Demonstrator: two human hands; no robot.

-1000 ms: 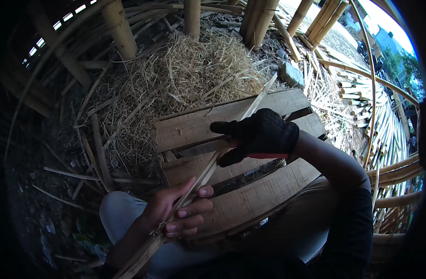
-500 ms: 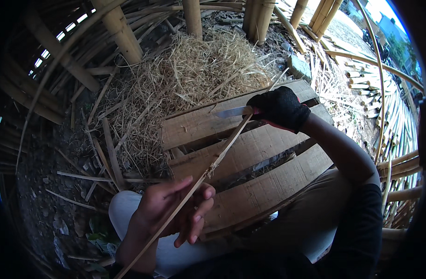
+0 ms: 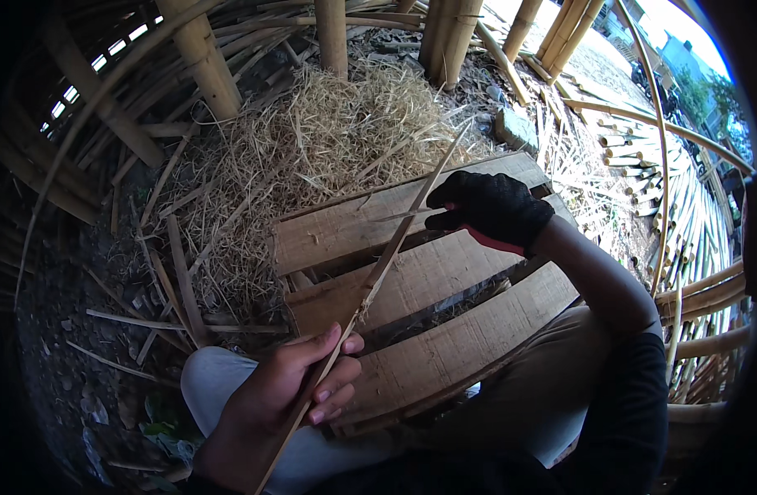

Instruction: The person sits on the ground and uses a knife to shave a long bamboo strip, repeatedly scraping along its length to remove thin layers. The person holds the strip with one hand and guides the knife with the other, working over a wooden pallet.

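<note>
Strip slanted above the slats.
From where I stood, the left hand had fingers curled round its lower part, thumb alongside; the gloved right hand had fingers closed on a knife — crossing the strip, contact indiscernible.

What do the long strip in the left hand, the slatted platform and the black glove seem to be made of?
Long strip: probably bamboo, unvarnished; tan, with frayed fibres. Slatted platform: apparently rough, bare wood; grain lines show on its flat boards. Black glove: likely fabric, matt, from its soft folds and dull surface; I can't tell which fibre.
</note>
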